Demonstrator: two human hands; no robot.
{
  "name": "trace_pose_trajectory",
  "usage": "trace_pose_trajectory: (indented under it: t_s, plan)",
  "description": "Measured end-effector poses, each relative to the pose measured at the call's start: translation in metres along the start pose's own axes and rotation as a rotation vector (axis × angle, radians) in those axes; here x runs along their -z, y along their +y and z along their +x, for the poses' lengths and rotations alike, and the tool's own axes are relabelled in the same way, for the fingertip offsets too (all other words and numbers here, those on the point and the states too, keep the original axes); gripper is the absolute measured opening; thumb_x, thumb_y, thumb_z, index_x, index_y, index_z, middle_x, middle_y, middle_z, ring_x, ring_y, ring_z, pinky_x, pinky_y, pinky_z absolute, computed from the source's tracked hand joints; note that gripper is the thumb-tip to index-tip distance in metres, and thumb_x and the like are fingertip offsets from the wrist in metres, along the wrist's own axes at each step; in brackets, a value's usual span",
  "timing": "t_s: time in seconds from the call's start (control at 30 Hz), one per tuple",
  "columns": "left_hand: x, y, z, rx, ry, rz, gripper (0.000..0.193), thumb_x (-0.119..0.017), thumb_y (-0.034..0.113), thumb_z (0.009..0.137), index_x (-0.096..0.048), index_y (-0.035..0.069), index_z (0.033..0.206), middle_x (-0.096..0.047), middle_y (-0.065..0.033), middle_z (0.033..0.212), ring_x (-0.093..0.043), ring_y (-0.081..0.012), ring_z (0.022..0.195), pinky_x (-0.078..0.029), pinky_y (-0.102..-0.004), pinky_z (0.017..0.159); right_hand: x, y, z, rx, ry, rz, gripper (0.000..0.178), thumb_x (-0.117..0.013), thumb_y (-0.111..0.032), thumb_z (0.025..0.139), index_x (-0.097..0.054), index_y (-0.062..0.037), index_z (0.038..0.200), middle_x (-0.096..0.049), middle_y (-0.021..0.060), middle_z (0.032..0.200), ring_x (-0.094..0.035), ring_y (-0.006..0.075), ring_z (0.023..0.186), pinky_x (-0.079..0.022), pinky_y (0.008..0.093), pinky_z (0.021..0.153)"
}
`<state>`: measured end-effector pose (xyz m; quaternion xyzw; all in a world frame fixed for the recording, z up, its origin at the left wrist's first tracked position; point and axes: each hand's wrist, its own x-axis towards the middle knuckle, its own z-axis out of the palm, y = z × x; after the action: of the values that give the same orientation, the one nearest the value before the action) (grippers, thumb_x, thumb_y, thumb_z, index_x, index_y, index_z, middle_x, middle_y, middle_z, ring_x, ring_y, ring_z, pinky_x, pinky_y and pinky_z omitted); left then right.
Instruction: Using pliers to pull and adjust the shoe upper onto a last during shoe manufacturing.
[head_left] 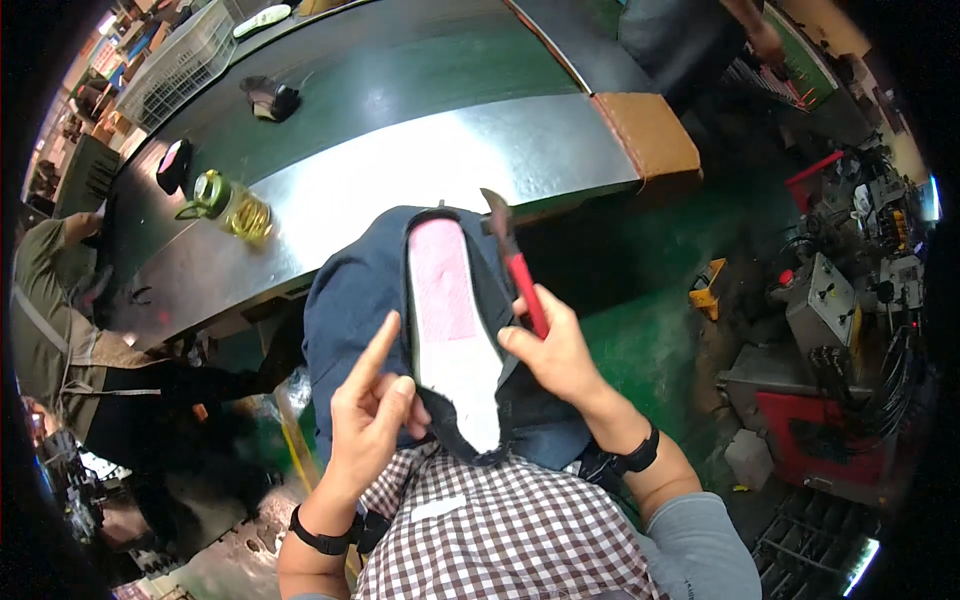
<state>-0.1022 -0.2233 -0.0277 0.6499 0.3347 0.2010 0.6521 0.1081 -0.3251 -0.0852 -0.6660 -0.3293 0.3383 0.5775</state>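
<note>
Right hand (560, 350) was wrapped round red-handled pincers (526, 290), head pointing away from the body, just beside the shoe (447, 300). Left hand (368, 415): index straight, other fingers curled by the shoe's left edge; couldn't tell if they gripped it. Shoe sat lengthwise over dark blue cloth (340, 290), pink-and-white insole up. Metal bench (390, 150) blocked ahead; green floor (640, 350) gave room right. Bottle (238, 212) on bench, left; cardboard (650, 137) at right end.

The left hand (366, 420) extends its index finger (376, 352); the right hand (562, 352) curls in a grip
</note>
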Motion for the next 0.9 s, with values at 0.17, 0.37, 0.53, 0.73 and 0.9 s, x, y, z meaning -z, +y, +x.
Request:
trace_pose_trajectory:
  t_s: [0.17, 0.37, 0.53, 0.73, 0.9]
  plan:
    - [0.002, 0.003, 0.037, -0.175, 0.049, -0.062, 0.060, -0.055, 0.016, 0.097, -0.034, 0.000, 0.151, -0.066, -0.0094, 0.079, -0.062, -0.0117, 0.063, -0.053, -0.0240, 0.061, 0.068, -0.012, 0.068, -0.178, 0.147, 0.250, 0.023, -0.070, -0.006, 0.078, -0.056, -0.0057, 0.096, -0.049, -0.0037, 0.081, -0.045, 0.0064, 0.068, -0.039, 0.0242, 0.059]
    - [0.035, -0.017, 0.051, -0.045, 0.146, -0.017, 0.055, -0.054, 0.000, 0.096, -0.038, 0.001, 0.148, -0.065, -0.0077, 0.087, -0.061, -0.0102, 0.074, -0.053, -0.0230, 0.069, 0.170, -0.002, 0.184, -0.121, 0.406, -0.013, 0.022, -0.065, -0.011, 0.080, -0.054, -0.0045, 0.098, -0.055, 0.0023, 0.084, -0.060, 0.0141, 0.074, -0.058, 0.0346, 0.053]
    - [0.053, -0.022, 0.077, 0.044, 0.239, -0.076, 0.056, -0.058, 0.000, 0.095, -0.039, 0.003, 0.148, -0.066, -0.0070, 0.094, -0.063, -0.0100, 0.079, -0.054, -0.0233, 0.072, 0.246, 0.004, 0.274, -0.074, 0.570, -0.601, 0.027, -0.058, -0.016, 0.084, -0.059, 0.0040, 0.103, -0.065, 0.0125, 0.087, -0.065, 0.0201, 0.080, -0.056, 0.0370, 0.062]
    - [0.053, -0.020, 0.159, 0.021, 0.213, -0.117, 0.054, -0.058, 0.001, 0.095, -0.041, 0.003, 0.147, -0.064, -0.0076, 0.101, -0.061, -0.0099, 0.084, -0.050, -0.0230, 0.073, 0.353, 0.074, 0.366, -0.127, 0.721, -1.057, 0.056, -0.060, -0.055, 0.089, -0.061, -0.0012, 0.102, -0.067, 0.0241, 0.103, -0.063, 0.0409, 0.100, -0.047, 0.0444, 0.088]
    - [0.091, -0.043, 0.264, -0.228, 0.455, 0.322, 0.060, -0.064, 0.007, 0.089, -0.043, 0.004, 0.145, -0.055, -0.0144, 0.125, -0.060, -0.0188, 0.103, -0.052, -0.0304, 0.083, 0.346, 0.067, 0.371, -0.024, 0.704, -0.864, 0.064, -0.062, -0.061, 0.088, -0.065, 0.0000, 0.107, -0.068, 0.0186, 0.098, -0.064, 0.0310, 0.094, -0.046, 0.0387, 0.086]
